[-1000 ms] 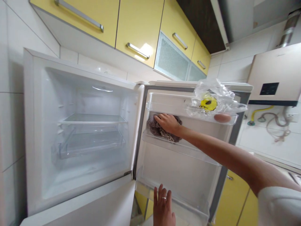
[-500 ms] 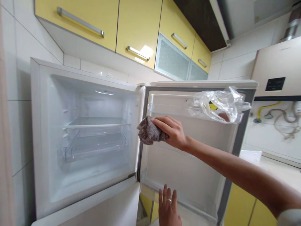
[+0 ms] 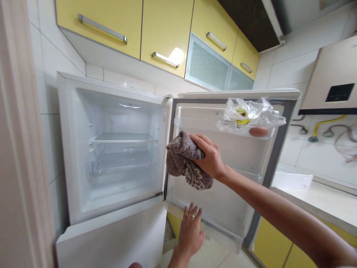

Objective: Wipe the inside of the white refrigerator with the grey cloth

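Observation:
My right hand (image 3: pixel 209 156) grips a bunched brown-grey cloth (image 3: pixel 185 160) with a pale pattern. The cloth is in front of the inner side of the open fridge door (image 3: pixel 223 156), near its hinge edge; whether it touches the door I cannot tell. Lower down, my left hand (image 3: pixel 192 232), a ring on one finger, is open with fingers stretched out. It is near the clear bottom door shelf (image 3: pixel 217 229), and contact with the shelf is unclear. On the top door shelf lies a clear plastic bag (image 3: pixel 256 113), with a reddish-brown rounded item (image 3: pixel 259 131) at its right.
To the left stands the open fridge compartment (image 3: pixel 83 156) with a glass shelf (image 3: pixel 125 137) and a clear drawer (image 3: pixel 125 162). Yellow cupboards (image 3: pixel 164 26) hang above. A counter (image 3: pixel 329 197) and a wall-mounted heater (image 3: pixel 331 78) with pipes are on the right.
The cloth and my right hand are closer to me, and more of the cloth hangs down, showing its pattern. My left hand has risen slightly. The view has shifted.

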The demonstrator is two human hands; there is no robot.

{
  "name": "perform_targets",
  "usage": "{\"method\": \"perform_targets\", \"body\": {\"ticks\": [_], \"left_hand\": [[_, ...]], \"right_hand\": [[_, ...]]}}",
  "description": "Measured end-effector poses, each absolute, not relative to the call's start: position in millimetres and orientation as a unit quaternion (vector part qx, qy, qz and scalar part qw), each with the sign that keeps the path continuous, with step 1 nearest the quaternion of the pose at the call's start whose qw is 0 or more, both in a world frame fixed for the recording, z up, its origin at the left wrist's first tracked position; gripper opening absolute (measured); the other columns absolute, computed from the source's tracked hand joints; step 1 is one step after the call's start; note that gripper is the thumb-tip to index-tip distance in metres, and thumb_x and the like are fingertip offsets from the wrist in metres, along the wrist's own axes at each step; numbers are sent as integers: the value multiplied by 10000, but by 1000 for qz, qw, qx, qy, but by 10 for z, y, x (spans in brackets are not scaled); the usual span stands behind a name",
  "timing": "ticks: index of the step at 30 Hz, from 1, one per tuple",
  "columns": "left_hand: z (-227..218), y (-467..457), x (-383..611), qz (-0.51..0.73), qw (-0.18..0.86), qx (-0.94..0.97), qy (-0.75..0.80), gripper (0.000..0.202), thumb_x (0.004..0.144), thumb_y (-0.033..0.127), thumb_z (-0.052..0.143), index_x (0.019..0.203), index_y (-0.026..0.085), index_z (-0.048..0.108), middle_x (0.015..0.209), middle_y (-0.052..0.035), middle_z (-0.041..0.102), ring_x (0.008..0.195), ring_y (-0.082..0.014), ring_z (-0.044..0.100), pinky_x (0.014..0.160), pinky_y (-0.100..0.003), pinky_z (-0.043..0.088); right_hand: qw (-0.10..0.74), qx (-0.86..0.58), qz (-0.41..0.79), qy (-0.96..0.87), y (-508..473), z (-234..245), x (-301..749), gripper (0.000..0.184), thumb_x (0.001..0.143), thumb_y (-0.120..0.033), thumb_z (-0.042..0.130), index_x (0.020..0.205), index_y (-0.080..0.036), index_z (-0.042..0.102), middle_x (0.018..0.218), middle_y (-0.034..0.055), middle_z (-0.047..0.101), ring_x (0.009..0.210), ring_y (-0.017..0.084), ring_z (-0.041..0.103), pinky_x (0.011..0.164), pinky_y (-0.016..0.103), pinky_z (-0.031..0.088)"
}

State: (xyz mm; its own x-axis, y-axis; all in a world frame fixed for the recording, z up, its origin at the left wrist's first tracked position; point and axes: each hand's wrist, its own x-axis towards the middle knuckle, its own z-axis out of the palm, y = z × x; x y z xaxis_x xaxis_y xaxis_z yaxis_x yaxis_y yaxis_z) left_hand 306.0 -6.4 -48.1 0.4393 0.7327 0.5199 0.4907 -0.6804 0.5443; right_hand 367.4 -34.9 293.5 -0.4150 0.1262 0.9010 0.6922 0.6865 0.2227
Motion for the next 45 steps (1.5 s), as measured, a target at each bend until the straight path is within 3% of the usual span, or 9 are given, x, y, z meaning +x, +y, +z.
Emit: {"method": "perform_targets", "body": {"ticks": [4, 9, 13, 18, 22, 27, 34, 40, 45], "left_hand": [[-244, -227, 2984, 489, 250, 752, 365, 657, 773, 111, 588, 1424, 190, 622, 1546, -135, 578, 1509, -325, 452, 1273, -610, 332], [255, -559, 2828, 684, 426, 492, 330, 297, 928, 380, 597, 1074, 166, 743, 1080, -164, 776, 1021, -275, 760, 946, -400, 619], [803, -890, 2597, 778, 422, 376, 274, 486, 891, 531, 683, 1202, 159, 713, 1240, -204, 736, 1124, -304, 730, 929, -367, 611], [1284, -1086, 2283, 766, 443, 374, 278, 753, 839, 504, 767, 1502, 238, 529, 1543, -163, 567, 1436, -317, 535, 1144, -378, 486], [1347, -970, 2062, 754, 523, 321, 236, 805, 764, 581, 802, 1457, 236, 583, 1542, -140, 570, 1503, -342, 448, 1195, -424, 448], [1269, -727, 1862, 773, 582, 161, 195, 779, 483, 558, 949, 1178, 255, 771, 1348, -121, 716, 1414, -385, 547, 1114, -480, 534], [1223, -625, 1744, 763, 591, 139, 222, 597, 342, 383, 1020, 887, 231, 828, 1069, -78, 819, 1108, -328, 747, 907, -390, 642], [1434, -543, 1739, 761, 599, 94, 230, 270, 667, 231, 875, 916, 181, 782, 951, -65, 818, 905, -238, 784, 809, -313, 655], [1824, -404, 1636, 815, 527, 87, 224, 313, 818, 93, 724, 1109, 206, 755, 1005, -35, 814, 926, -190, 775, 937, -342, 633]], "right_hand": [[464, -292, -284, -787, -333, 2705, 3811, 510, 826, -116, 609, 1321, -231, 652, 1171, 83, 753, 1029, 233, 729, 862, 316, 586], [527, -305, -255, -751, -182, 2400, 3772, 560, 772, -66, 581, 1301, -233, 657, 1180, 77, 756, 1048, 239, 734, 890, 327, 593], [578, -309, -187, -732, -114, 2248, 3505, 525, 791, -92, 585, 1291, -238, 656, 1181, 75, 758, 1054, 245, 735, 899, 352, 601], [592, -278, -106, -749, -241, 2107, 3124, 579, 760, -65, 557, 1305, -242, 636, 1185, 68, 756, 1062, 227, 733, 908, 337, 603], [490, -203, -132, -837, -425, 1961, 2916, 628, 791, -101, 599, 1410, -207, 565, 1261, 125, 718, 1103, 260, 709, 903, 373, 617], [342, -150, -152, -915, -501, 1800, 2868, 730, 847, -118, 585, 1556, -154, 415, 1433, 205, 614, 1265, 295, 633, 1035, 447, 584], [253, -125, -46, -958, -441, 1623, 3142, 1017, 820, -101, 592, 1674, -128, 41, 1680, 207, 350, 1599, 239, 259, 1272, 426, 360], [300, -123, -110, -939, -754, 1609, 3546, 951, 857, -8, 521, 1678, -186, 75, 1730, 163, 230, 1602, 230, 224, 1219, 374, 429], [392, -205, -171, -880, -1105, 1611, 4321, 872, 896, -22, 587, 1658, -279, 251, 1588, 115, 520, 1416, 211, 560, 1086, 291, 551]]}}
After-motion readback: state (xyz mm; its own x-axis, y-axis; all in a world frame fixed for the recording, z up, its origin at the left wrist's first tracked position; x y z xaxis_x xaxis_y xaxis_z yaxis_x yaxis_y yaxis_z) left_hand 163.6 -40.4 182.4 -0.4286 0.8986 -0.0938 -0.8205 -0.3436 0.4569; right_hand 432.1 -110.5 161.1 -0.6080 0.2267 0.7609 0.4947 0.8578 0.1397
